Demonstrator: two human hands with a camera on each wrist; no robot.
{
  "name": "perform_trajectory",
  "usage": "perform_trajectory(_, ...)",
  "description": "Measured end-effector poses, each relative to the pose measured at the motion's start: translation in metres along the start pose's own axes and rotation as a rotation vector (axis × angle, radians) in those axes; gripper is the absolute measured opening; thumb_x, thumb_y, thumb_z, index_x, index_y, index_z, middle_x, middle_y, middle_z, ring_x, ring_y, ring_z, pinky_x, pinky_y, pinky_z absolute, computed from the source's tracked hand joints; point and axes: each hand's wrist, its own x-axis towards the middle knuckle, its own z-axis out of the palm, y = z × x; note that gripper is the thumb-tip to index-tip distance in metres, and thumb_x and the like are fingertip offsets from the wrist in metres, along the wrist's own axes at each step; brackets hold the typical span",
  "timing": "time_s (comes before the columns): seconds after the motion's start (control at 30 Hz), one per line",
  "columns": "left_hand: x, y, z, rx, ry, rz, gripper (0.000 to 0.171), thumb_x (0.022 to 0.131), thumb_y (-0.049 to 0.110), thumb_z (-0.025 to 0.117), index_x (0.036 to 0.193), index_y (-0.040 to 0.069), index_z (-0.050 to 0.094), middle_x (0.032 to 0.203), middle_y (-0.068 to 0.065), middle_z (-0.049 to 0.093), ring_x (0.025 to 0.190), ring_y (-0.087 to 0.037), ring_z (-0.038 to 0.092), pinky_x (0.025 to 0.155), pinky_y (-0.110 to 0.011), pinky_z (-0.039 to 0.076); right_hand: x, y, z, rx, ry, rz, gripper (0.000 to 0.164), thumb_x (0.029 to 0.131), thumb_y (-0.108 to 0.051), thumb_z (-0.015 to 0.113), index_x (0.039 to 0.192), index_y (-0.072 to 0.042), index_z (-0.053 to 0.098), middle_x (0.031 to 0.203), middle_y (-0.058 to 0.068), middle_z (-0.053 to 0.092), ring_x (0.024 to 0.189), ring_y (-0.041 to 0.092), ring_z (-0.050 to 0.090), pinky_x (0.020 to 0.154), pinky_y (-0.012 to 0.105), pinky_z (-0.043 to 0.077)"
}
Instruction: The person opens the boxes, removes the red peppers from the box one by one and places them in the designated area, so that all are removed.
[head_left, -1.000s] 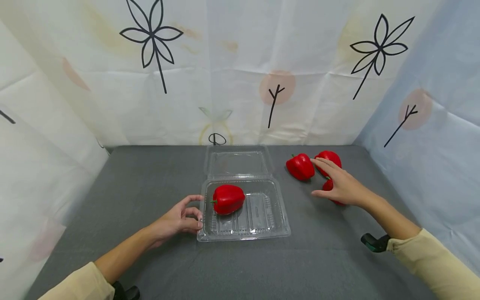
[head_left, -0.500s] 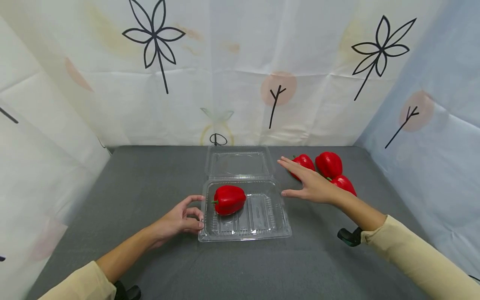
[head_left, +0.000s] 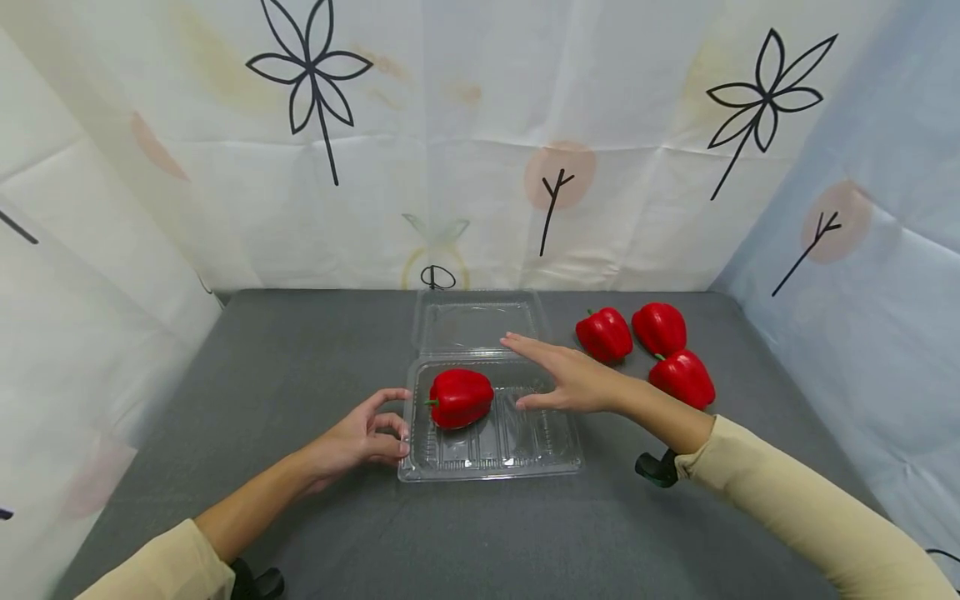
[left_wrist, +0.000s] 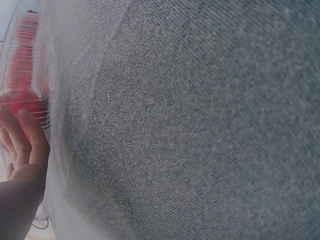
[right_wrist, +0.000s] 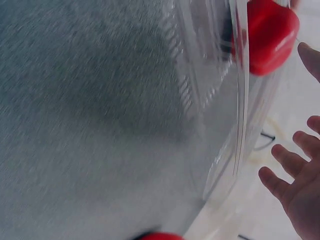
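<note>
A clear plastic clamshell container lies with its lid folded back. One red bell pepper sits on its side in the left half of the base, green stem to the left. My left hand rests at the container's left rim, its fingertips and thumb touching the side; the left wrist view shows these fingers against the clear wall. Over the right half of the container hovers my right hand, fingers spread and nothing in them. In the right wrist view its fingers stand apart from the pepper.
Three more red bell peppers lie to the right at the back: one nearest the container, one behind and one in front, beside my right forearm. The grey table meets white printed cloth walls on its sides.
My right hand has moved left, from above the loose peppers to over the container. It uncovers those peppers. The left hand stays at the container's edge.
</note>
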Motion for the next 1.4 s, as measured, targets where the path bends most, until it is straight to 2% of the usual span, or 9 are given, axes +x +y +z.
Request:
perform_trajectory(0.27, 0.001, 0.003, 0.003, -0.003, -0.012, 0.009, 0.076, 0.089, 0.005, 0.069, 0.148, 0.005, 0.022, 0.096, -0.006, 0.058, 0.082, -0.017, 0.062, 0.083, -0.038, 0.056, 0.012, -0.015, 0.013, -0.006, -0.073, -0.039, 0.085, 0.089, -0.041, 0.074, 0.156, -0.014, 0.030, 0.159, 0.004, 0.034, 0.143, 0.025, 0.036, 0.111, 0.053, 0.034)
perform_trajectory(0.4, 0.000, 0.002, 0.002, -0.004, -0.009, 0.003, 0.076, 0.090, 0.005, 0.069, 0.149, 0.005, 0.021, 0.096, -0.006, 0.058, 0.082, -0.017, 0.062, 0.082, -0.037, 0.056, 0.018, -0.022, 0.019, 0.003, -0.099, -0.053, 0.083, 0.089, -0.040, 0.074, 0.156, -0.015, 0.032, 0.158, 0.002, 0.036, 0.142, 0.021, 0.038, 0.112, 0.047, 0.035)
perform_trajectory(0.6, 0.001, 0.002, 0.002, -0.005, -0.013, 0.004, 0.077, 0.090, 0.005, 0.069, 0.149, 0.005, 0.021, 0.096, -0.006, 0.058, 0.082, -0.017, 0.062, 0.083, -0.038, 0.056, 0.026, -0.031, 0.026, 0.020, -0.120, -0.083, 0.079, 0.090, -0.034, 0.074, 0.154, -0.010, 0.035, 0.157, 0.007, 0.038, 0.141, 0.025, 0.040, 0.110, 0.045, 0.037)
perform_trajectory(0.73, 0.001, 0.001, 0.001, -0.012, -0.013, 0.005, 0.077, 0.089, 0.004, 0.069, 0.149, 0.005, 0.020, 0.096, -0.005, 0.058, 0.082, -0.017, 0.062, 0.082, -0.038, 0.056, 0.031, -0.035, 0.030, 0.003, -0.143, -0.087, 0.078, 0.091, -0.036, 0.072, 0.155, -0.012, 0.034, 0.157, 0.009, 0.036, 0.140, 0.026, 0.041, 0.110, 0.047, 0.039)
perform_trajectory(0.87, 0.000, 0.001, 0.001, -0.013, -0.007, -0.002, 0.077, 0.090, 0.004, 0.069, 0.149, 0.005, 0.020, 0.096, -0.006, 0.058, 0.082, -0.017, 0.062, 0.083, -0.039, 0.056, 0.037, -0.039, 0.034, -0.020, -0.134, -0.089, 0.077, 0.090, -0.030, 0.074, 0.154, -0.013, 0.035, 0.154, 0.008, 0.042, 0.137, 0.025, 0.045, 0.108, 0.045, 0.041)
perform_trajectory(1.1, 0.000, 0.003, 0.002, -0.010, -0.007, -0.017, 0.076, 0.091, 0.006, 0.068, 0.150, 0.006, 0.020, 0.097, -0.007, 0.059, 0.083, -0.019, 0.062, 0.084, -0.039, 0.056, 0.043, -0.043, 0.043, -0.168, -0.065, -0.163, 0.063, 0.086, -0.013, 0.078, 0.144, -0.014, 0.053, 0.137, 0.011, 0.054, 0.117, 0.028, 0.058, 0.097, 0.044, 0.049)
perform_trajectory(1.27, 0.000, 0.003, 0.002, -0.013, -0.011, -0.007, 0.076, 0.091, 0.005, 0.068, 0.149, 0.005, 0.020, 0.097, -0.007, 0.059, 0.083, -0.019, 0.062, 0.084, -0.038, 0.056, 0.045, -0.044, 0.048, -0.157, -0.041, -0.152, 0.061, 0.085, -0.009, 0.078, 0.142, -0.014, 0.056, 0.134, 0.010, 0.054, 0.109, 0.025, 0.061, 0.092, 0.040, 0.052)
perform_trajectory(1.4, 0.001, 0.002, 0.002, -0.016, -0.011, -0.001, 0.076, 0.090, 0.005, 0.068, 0.149, 0.005, 0.020, 0.097, -0.006, 0.059, 0.082, -0.019, 0.062, 0.083, -0.038, 0.056, 0.045, -0.044, 0.049, -0.142, -0.048, -0.131, 0.061, 0.085, -0.010, 0.079, 0.141, -0.015, 0.056, 0.133, 0.009, 0.054, 0.110, 0.024, 0.061, 0.092, 0.040, 0.053)
